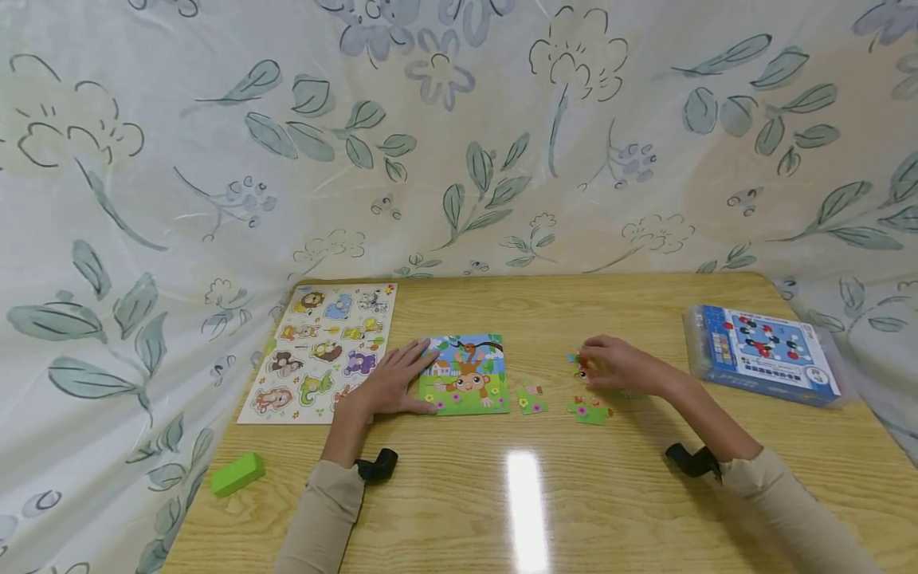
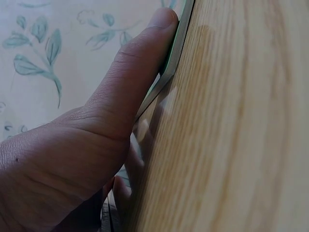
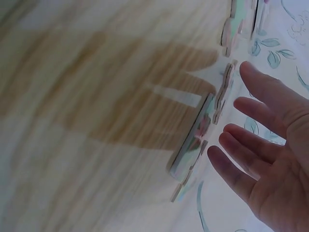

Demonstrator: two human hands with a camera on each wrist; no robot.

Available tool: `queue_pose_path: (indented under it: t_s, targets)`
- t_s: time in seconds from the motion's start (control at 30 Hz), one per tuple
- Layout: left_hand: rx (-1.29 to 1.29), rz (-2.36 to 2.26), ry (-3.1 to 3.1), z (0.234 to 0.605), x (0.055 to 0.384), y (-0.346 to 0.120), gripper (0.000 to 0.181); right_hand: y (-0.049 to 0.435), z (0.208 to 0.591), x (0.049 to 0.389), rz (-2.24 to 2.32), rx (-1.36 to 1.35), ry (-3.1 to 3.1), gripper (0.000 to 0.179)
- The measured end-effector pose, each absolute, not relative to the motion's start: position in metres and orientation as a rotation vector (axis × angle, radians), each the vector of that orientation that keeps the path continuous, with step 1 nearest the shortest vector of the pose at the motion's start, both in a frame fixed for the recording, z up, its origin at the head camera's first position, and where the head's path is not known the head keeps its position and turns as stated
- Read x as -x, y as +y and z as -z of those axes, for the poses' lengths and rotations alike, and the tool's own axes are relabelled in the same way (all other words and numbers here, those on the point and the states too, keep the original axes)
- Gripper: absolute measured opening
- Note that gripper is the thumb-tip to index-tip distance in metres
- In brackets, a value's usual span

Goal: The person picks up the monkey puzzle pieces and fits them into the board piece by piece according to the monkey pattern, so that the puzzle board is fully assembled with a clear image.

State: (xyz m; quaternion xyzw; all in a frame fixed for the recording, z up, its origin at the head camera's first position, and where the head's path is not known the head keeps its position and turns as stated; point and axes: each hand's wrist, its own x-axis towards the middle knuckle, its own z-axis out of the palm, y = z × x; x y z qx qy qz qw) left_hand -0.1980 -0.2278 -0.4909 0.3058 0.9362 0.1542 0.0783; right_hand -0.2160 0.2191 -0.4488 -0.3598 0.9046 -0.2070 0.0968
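Observation:
A square puzzle board (image 1: 459, 402) with a monkey picture lies on the table. My left hand (image 1: 390, 383) rests against its left side, fingers along the upper left and the straight thumb (image 2: 140, 63) at the lower corner. Right of the board, my right hand (image 1: 620, 367) is above loose puzzle pieces, its fingers (image 3: 231, 169) apart with nothing between them. One brown monkey-face piece (image 1: 583, 373) shows beside its fingertips, and another is partly hidden beneath the hand. Nearer to me lie a green flowered piece (image 1: 532, 402) and a second green piece (image 1: 590, 412).
At the left, an animal puzzle board (image 1: 315, 351) lies partly behind my left hand. A green block (image 1: 238, 474) sits near the table's left edge. On the right is a blue-and-white box (image 1: 767, 351). Floral cloth (image 1: 459, 159) hangs behind the table (image 1: 445, 494).

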Motion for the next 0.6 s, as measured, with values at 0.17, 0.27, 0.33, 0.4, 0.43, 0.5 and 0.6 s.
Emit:
queue_pose_path:
  t_s: [0.17,0.27,0.33,0.4,0.43,0.5,0.6]
  targets:
    - [-0.918,-0.447,2.807,0.4916,0.1983,-0.2278,0.100,0.2166,0.4515,0.2158,0.580,1.091,2.690,0.035]
    - [-0.924,-0.455,2.807,0.4914,0.1981,-0.2275,0.100,0.2158,0.4518,0.2153,0.577,1.108,2.693,0.031]
    - [-0.925,-0.460,2.808,0.4908,0.1977,-0.2273,0.100,0.2155,0.4520,0.2157,0.567,1.115,2.700,0.030]
    - [-0.928,-0.468,2.808,0.4900,0.1972,-0.2271,0.100,0.2154,0.4518,0.2163,0.554,1.113,2.703,0.030]
    - [-0.927,-0.462,2.810,0.4897,0.1970,-0.2271,0.100,0.2154,0.4519,0.2167,0.548,1.108,2.702,0.029]
    - [-0.927,-0.453,2.812,0.4893,0.1967,-0.2268,0.100,0.2157,0.4518,0.2173,0.546,1.099,2.699,0.029]
    - [-0.934,-0.444,2.817,0.4889,0.1965,-0.2266,0.100,0.2167,0.4523,0.2183,0.524,1.124,2.706,0.026]
